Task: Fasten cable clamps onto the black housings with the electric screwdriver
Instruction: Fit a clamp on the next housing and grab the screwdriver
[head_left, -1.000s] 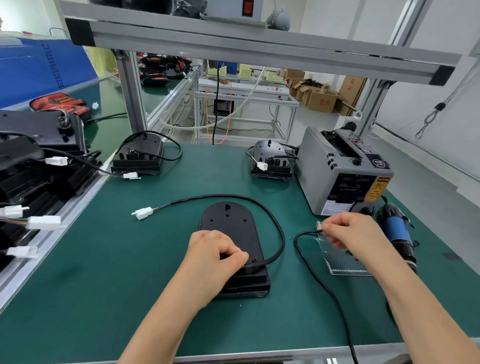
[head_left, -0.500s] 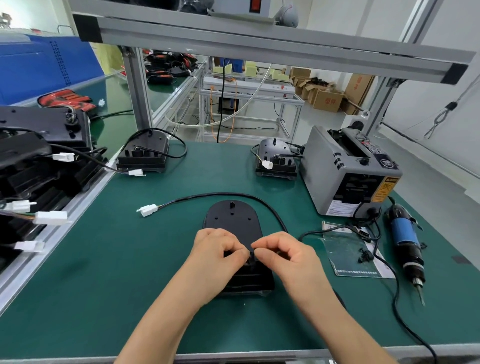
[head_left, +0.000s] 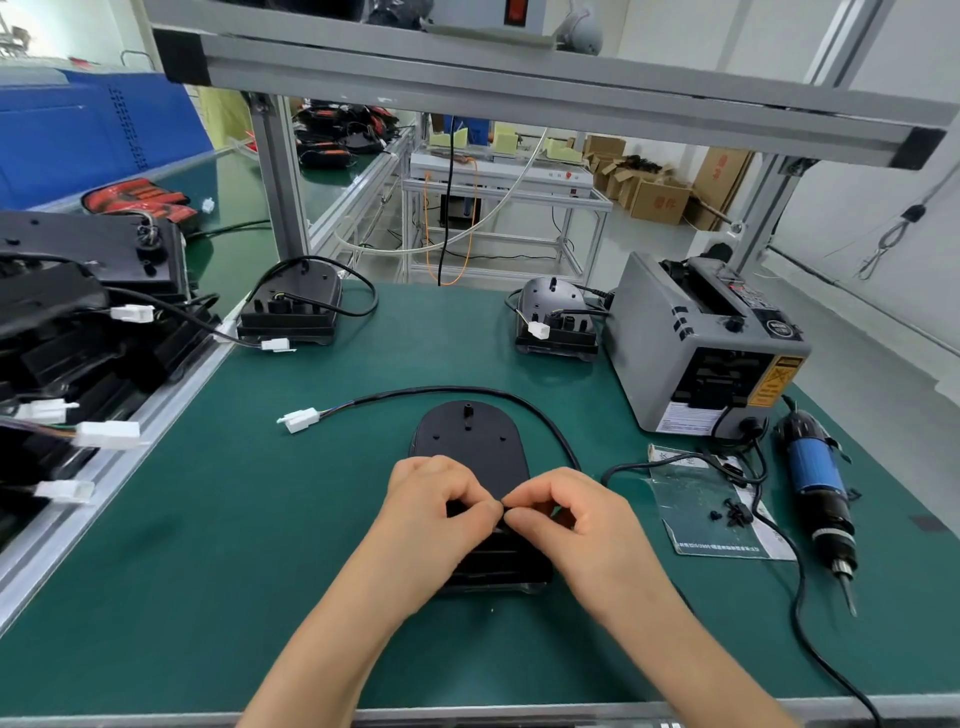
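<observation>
Finding black housing (head_left: 470, 441) lying flat on green mat (head_left: 208, 545) at bench centre, rounded end pointing away, ribbed end nearing the front edge. Recording open mat lying to its left and beyond it. Noting matte dark surface, with small post and holes showing on the far half. Tracing black cable (head_left: 519, 400) arcing round the far side, ending in white connector (head_left: 300, 419) at left. Seeing left hand (head_left: 436, 512) and right hand (head_left: 571, 519) both curled, fingertips meeting over the ribbed end, pinching small dark part; unable to tell which part. Logging electric screwdriver (head_left: 815, 483) lying untouched at right, bit pointing toward the front edge, beside clear bag (head_left: 701, 514) holding black bits. Marking grey machine (head_left: 701, 332) standing behind, further housing (head_left: 291, 306) sitting far left, another housing (head_left: 556, 317) just beside the machine.
</observation>
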